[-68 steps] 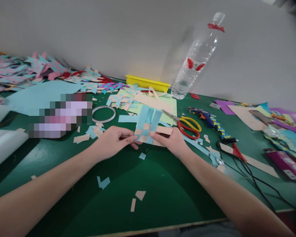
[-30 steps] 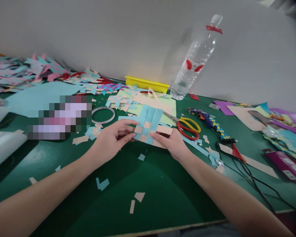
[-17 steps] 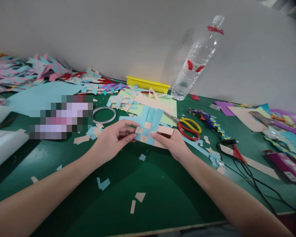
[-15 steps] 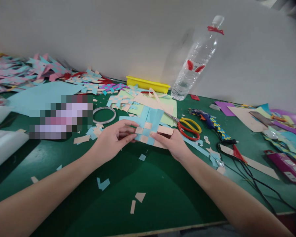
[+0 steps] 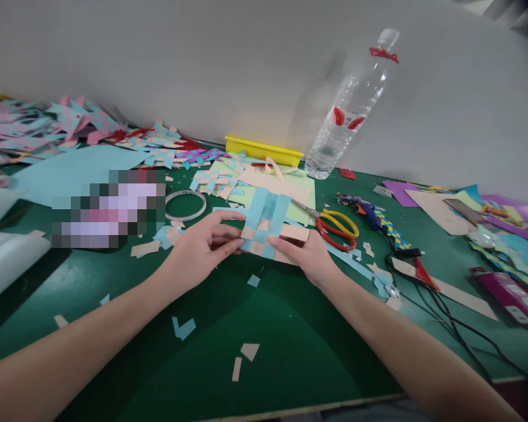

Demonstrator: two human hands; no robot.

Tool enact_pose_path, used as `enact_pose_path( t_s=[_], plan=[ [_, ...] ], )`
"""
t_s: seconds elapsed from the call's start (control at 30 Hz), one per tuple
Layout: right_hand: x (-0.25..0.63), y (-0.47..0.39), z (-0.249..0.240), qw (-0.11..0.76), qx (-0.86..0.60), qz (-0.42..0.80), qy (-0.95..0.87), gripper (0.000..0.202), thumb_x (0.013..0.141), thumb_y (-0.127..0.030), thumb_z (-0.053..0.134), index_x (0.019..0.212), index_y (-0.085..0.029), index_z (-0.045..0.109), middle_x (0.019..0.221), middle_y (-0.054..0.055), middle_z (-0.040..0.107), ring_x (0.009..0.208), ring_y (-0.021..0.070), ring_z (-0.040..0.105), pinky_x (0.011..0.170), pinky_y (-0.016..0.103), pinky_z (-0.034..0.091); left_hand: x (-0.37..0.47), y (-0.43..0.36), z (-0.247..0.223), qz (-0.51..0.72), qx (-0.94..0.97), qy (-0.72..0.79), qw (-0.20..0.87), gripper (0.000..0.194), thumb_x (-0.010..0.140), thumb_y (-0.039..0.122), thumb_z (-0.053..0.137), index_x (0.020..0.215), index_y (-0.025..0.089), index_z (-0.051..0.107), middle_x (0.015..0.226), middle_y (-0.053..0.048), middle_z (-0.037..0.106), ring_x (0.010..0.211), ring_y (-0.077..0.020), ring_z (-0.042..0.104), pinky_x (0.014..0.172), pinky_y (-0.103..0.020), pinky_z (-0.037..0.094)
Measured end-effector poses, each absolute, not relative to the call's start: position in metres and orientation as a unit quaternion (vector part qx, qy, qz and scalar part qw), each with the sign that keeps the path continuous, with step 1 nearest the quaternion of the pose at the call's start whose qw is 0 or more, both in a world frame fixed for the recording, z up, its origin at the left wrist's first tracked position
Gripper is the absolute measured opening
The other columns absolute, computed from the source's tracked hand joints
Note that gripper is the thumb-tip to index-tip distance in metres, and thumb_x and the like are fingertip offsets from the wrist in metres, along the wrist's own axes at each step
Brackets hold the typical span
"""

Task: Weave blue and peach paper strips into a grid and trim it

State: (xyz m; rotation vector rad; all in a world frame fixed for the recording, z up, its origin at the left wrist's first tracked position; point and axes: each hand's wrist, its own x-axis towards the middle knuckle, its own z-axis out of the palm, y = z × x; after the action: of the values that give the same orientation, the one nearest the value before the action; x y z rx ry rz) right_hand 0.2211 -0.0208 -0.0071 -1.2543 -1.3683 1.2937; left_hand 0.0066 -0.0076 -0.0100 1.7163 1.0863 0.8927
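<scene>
Both hands hold a small woven piece of blue and pale peach paper strips (image 5: pixel 260 235) above the green table. My left hand (image 5: pixel 211 239) pinches its left edge between thumb and fingers. My right hand (image 5: pixel 305 252) grips the right side, its thumb lying on the weave. Blue strips stick up from the top of the piece, and a peach strip sticks out to the right. Behind the right hand lie scissors (image 5: pixel 339 230) with red and yellow handles. A roll of tape (image 5: pixel 185 205) is beyond the left hand.
A clear bottle (image 5: pixel 349 114) leans on the wall behind a yellow tray (image 5: pixel 264 151). Paper scraps (image 5: pixel 183 328) dot the green table (image 5: pixel 317 346). At right are a glue gun (image 5: pixel 372 215), black cables and a purple pouch (image 5: pixel 510 299). Woven strips (image 5: pixel 22 126) pile up at far left.
The middle blue strip at the top of the woven piece has shifted and now looks darker, with a bit of peach showing below it. Both hands stay almost in place.
</scene>
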Motion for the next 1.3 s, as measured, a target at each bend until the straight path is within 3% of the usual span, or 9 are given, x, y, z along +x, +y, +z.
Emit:
enact_pose_path(
  t_s=[0.13, 0.37, 0.6, 0.93, 1.3],
  plan=[
    [0.2217, -0.0203, -0.0072, 0.416, -0.514, 0.5, -0.56, 0.029, 0.071, -0.038, 0.071, 0.092, -0.018, 0.07, 0.096, 0.007, 0.071, 0.091, 0.0242, 0.066, 0.081, 0.04, 0.055, 0.0071, -0.0084, -0.0104, 0.358, 0.686, 0.443, 0.452, 0.041, 0.082, 0.039, 0.062, 0.117, 0.024, 0.049, 0.093, -0.003, 0.071, 0.081, -0.0213, 0.07, 0.08, -0.037, 0.058],
    [0.2214, -0.0199, -0.0071, 0.417, -0.508, 0.489, -0.573, 0.028, 0.071, -0.036, 0.07, 0.093, -0.019, 0.07, 0.097, 0.007, 0.071, 0.09, 0.023, 0.066, 0.08, 0.039, 0.055, 0.0074, -0.0072, -0.0128, 0.371, 0.672, 0.41, 0.493, 0.03, 0.083, 0.031, 0.062, 0.109, 0.026, 0.048, 0.086, 0.001, 0.07, 0.077, -0.017, 0.07, 0.074, -0.027, 0.059],
    [0.2222, -0.0202, -0.0068, 0.411, -0.519, 0.48, -0.575, 0.028, 0.071, -0.039, 0.07, 0.091, -0.018, 0.071, 0.094, 0.008, 0.071, 0.086, 0.023, 0.066, 0.076, 0.039, 0.054, 0.0077, -0.0076, -0.012, 0.378, 0.666, 0.412, 0.494, 0.022, 0.082, 0.029, 0.064, 0.098, 0.024, 0.049, 0.084, 0.001, 0.068, 0.075, -0.0165, 0.07, 0.074, -0.027, 0.059],
    [0.2221, -0.0201, -0.0086, 0.418, -0.512, 0.493, -0.566, 0.028, 0.07, -0.038, 0.072, 0.089, -0.017, 0.071, 0.09, 0.007, 0.072, 0.082, 0.0218, 0.066, 0.072, 0.036, 0.054, 0.0056, -0.007, -0.0152, 0.363, 0.687, 0.418, 0.471, 0.023, 0.084, 0.034, 0.061, 0.104, 0.023, 0.056, 0.092, -0.001, 0.069, 0.08, -0.0173, 0.069, 0.078, -0.029, 0.058],
    [0.2217, -0.0201, -0.0091, 0.428, -0.501, 0.51, -0.552, 0.031, 0.069, -0.037, 0.073, 0.093, -0.018, 0.07, 0.098, 0.007, 0.071, 0.089, 0.0225, 0.067, 0.08, 0.038, 0.055, 0.007, -0.0067, -0.0148, 0.364, 0.683, 0.419, 0.475, 0.024, 0.084, 0.033, 0.062, 0.105, 0.024, 0.056, 0.092, 0.0, 0.069, 0.078, -0.0158, 0.07, 0.077, -0.025, 0.058]
  ],
)
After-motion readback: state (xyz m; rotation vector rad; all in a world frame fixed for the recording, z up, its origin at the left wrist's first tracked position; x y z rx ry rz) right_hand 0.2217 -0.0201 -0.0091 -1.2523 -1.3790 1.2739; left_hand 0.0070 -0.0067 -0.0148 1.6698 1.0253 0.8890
